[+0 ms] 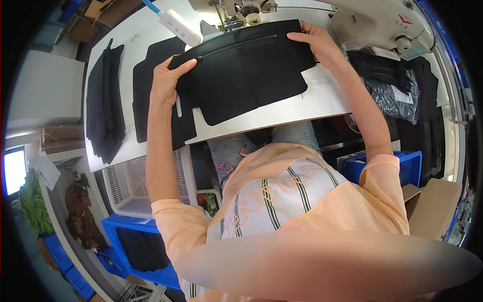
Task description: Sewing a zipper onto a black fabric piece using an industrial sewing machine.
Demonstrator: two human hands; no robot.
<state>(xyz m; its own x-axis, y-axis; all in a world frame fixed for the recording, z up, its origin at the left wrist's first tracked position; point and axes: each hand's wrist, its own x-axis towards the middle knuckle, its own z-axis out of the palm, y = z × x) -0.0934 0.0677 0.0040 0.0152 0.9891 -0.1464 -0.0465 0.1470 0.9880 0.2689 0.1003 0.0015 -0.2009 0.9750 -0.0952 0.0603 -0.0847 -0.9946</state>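
A black fabric panel [251, 78] with notched lower corners is stretched between my two hands above the white sewing table [282, 111]. Along its upper part runs a long narrow slit that looks like a zipper [236, 48], with a small tab near its left end. My left hand [167, 78] pinches the panel's upper left corner, thumb on top. At the upper right corner, my right hand [319, 44] grips the edge the same way. Just beyond the panel's far edge stands the sewing machine's needle and presser foot area [234, 21].
More black fabric pieces [105, 100] lie stacked on the table's left. A white lamp [180, 27] reaches in beside the machine. At right are a clear plastic bag [397, 95] and the machine body [382, 27]. Below sit a white basket [132, 173] and blue crates [113, 229].
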